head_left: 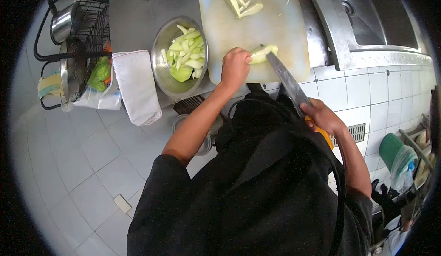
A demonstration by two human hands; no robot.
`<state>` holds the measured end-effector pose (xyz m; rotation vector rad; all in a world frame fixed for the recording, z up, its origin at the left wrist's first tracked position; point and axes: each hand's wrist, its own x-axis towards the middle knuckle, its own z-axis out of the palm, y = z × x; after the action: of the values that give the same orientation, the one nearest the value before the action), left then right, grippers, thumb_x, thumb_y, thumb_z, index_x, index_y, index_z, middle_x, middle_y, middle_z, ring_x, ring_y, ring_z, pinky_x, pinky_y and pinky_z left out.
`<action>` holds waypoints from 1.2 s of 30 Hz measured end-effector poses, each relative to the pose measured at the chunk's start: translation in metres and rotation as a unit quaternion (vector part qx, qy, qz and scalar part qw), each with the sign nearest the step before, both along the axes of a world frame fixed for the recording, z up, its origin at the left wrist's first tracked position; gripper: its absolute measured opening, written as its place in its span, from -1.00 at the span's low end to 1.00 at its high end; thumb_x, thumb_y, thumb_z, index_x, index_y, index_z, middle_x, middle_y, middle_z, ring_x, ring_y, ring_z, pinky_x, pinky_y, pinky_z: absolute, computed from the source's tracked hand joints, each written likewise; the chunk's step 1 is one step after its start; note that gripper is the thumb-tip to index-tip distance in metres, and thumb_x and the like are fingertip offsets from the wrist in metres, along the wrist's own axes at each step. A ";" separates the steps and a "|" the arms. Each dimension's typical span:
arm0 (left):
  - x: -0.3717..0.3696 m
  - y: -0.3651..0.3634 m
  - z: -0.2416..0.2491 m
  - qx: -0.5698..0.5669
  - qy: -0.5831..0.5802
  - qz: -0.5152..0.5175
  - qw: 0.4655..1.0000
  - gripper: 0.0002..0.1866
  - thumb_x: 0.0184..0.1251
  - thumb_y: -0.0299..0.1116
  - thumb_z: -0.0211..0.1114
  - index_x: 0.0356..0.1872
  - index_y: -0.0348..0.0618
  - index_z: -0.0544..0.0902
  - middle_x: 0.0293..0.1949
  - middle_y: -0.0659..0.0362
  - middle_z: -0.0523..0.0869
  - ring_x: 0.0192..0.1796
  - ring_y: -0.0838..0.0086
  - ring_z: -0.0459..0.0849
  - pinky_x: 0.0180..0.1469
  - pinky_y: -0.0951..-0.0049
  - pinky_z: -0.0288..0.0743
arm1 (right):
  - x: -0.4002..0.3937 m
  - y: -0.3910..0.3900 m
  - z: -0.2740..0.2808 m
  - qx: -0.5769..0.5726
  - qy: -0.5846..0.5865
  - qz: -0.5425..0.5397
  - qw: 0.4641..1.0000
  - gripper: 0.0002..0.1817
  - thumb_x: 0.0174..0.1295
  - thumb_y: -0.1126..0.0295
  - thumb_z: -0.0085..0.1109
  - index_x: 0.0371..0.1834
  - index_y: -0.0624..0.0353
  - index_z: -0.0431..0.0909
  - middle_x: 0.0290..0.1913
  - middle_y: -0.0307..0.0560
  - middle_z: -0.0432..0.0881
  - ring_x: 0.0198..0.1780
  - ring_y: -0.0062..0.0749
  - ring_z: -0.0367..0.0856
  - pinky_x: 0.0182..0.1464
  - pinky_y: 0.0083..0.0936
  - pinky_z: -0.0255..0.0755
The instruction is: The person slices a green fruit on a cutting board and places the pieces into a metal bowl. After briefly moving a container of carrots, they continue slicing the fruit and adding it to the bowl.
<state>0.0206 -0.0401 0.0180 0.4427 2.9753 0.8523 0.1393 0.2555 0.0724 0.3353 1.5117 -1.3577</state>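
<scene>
Vegetable (pixel 261 56) held on the board (pixel 248 32)!
It's pinched by the left grip (pixel 235 66), the knife (pixel 288 80) clasped in the right grip (pixel 323 117).

black top (pixel 271 182), short black sleeves (pixel 161 187), thin black strap (pixel 341 196), bare forearms (pixel 197 123)

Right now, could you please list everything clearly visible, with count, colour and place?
Counter: one, grey, upper left
Cutting board: one, whitish, top centre
Vegetable piece: one, pale green, over cutting board
Knife: one, grey blade, against vegetable piece
Cut pieces: several, green, on cutting board
Bowl: one, silver, left of cutting board
Bowl pieces: many, green, in bowl
Cloth: one, white, left of bowl
Sink: one, silver, upper right
Wire rack: one, black, upper left
Pot: one, silver, at wire rack
Bucket: one, green, right side
Tiles: many, white, floor
Left hand: one, on vegetable piece
Right hand: one, on knife
</scene>
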 end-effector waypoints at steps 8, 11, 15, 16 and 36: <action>-0.001 0.001 -0.004 0.019 -0.004 0.031 0.999 -0.88 0.10 -0.50 0.45 -0.31 -0.24 0.80 -0.31 -0.02 0.77 -0.26 0.07 0.75 -0.12 0.17 0.60 | -0.004 0.002 -0.015 -0.044 -0.036 -0.027 0.998 -0.59 0.60 0.03 -0.07 -0.04 0.23 0.40 -0.55 -0.27 0.40 -0.67 -0.58 0.40 -0.63 -0.54 0.39; 0.001 0.001 -0.005 0.012 0.001 0.031 0.999 -0.88 0.11 -0.50 0.45 -0.31 -0.24 0.80 -0.30 -0.01 0.77 -0.25 0.08 0.75 -0.12 0.17 0.60 | -0.008 -0.005 -0.018 -0.057 -0.040 -0.029 0.997 -0.60 0.60 0.04 -0.06 -0.03 0.23 0.41 -0.55 -0.27 0.40 -0.67 -0.57 0.40 -0.63 -0.55 0.38; 0.002 0.000 -0.002 0.010 0.005 0.026 1.000 -0.89 0.11 -0.50 0.44 -0.32 -0.23 0.81 -0.31 -0.01 0.77 -0.25 0.08 0.76 -0.12 0.17 0.60 | -0.003 -0.005 -0.024 -0.074 -0.040 -0.027 0.996 -0.62 0.59 0.05 -0.04 -0.03 0.20 0.41 -0.54 -0.27 0.41 -0.67 -0.58 0.40 -0.63 -0.56 0.39; 0.001 0.001 -0.002 0.015 0.008 0.026 1.000 -0.89 0.10 -0.50 0.44 -0.32 -0.23 0.81 -0.31 -0.01 0.78 -0.25 0.08 0.76 -0.13 0.17 0.60 | -0.003 -0.006 -0.027 -0.073 -0.040 -0.030 0.996 -0.62 0.59 0.05 -0.04 -0.03 0.20 0.40 -0.54 -0.27 0.41 -0.67 -0.58 0.40 -0.63 -0.56 0.40; 0.003 -0.007 -0.003 0.016 -0.014 0.040 0.999 -0.91 0.10 -0.53 0.43 -0.35 -0.25 0.80 -0.33 -0.05 0.75 -0.27 0.04 0.73 -0.13 0.15 0.59 | -0.003 -0.012 -0.025 -0.096 -0.060 -0.025 0.993 -0.62 0.59 0.04 -0.03 0.01 0.18 0.42 -0.56 -0.29 0.40 -0.70 -0.61 0.38 -0.65 -0.61 0.37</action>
<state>0.0233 -0.0471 0.0148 0.3109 2.9757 0.9068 0.1365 0.2434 0.0470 0.3300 1.2700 -1.4831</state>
